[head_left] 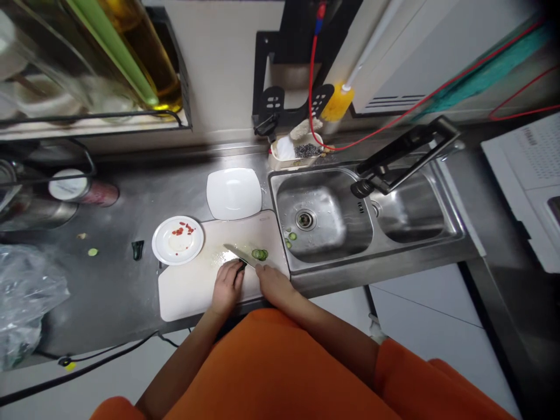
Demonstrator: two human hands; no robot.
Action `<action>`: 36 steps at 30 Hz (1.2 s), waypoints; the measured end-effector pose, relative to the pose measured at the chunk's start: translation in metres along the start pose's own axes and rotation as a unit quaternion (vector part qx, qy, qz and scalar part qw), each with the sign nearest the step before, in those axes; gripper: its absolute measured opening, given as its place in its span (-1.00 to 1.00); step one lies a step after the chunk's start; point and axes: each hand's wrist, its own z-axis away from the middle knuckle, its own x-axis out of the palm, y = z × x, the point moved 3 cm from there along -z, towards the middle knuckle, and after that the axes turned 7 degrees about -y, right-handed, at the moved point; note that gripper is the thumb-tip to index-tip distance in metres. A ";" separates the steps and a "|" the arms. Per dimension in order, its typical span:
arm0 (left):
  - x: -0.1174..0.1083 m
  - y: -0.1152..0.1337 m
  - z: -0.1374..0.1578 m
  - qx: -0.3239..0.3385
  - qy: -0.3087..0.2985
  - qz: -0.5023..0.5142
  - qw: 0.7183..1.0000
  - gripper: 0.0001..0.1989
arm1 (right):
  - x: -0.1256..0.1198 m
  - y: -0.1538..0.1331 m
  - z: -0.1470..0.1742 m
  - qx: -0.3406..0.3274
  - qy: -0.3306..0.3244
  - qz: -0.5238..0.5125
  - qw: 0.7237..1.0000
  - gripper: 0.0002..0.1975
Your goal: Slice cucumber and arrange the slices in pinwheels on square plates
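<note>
My right hand (pixel 275 284) is closed around the handle of a kitchen knife (pixel 236 252), whose blade points to the upper left across the white cutting board (pixel 184 296). Beside the blade, my left hand (pixel 226 286) presses a dark green piece of cucumber (pixel 242 266) to the board; most of that piece is hidden by the fingers. Thin cucumber slices (pixel 259 255) lie overlapping on the far side of the knife, near wet specks on the board. A round white plate (pixel 161 252) with small red pieces overlaps the board's left corner.
Behind the board sits a square white plate (pixel 234 195). A double sink (pixel 324 186) with a black faucet (pixel 394 160) is on the right, and a few slices lie in it. On the left counter are a cucumber end (pixel 137 250), a jar (pixel 83 189) and a plastic bag (pixel 28 294).
</note>
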 end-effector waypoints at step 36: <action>-0.030 0.003 -0.030 -0.034 -0.114 -0.018 0.993 -0.84 | -0.007 0.057 0.009 -0.155 0.155 0.132 0.967 -0.76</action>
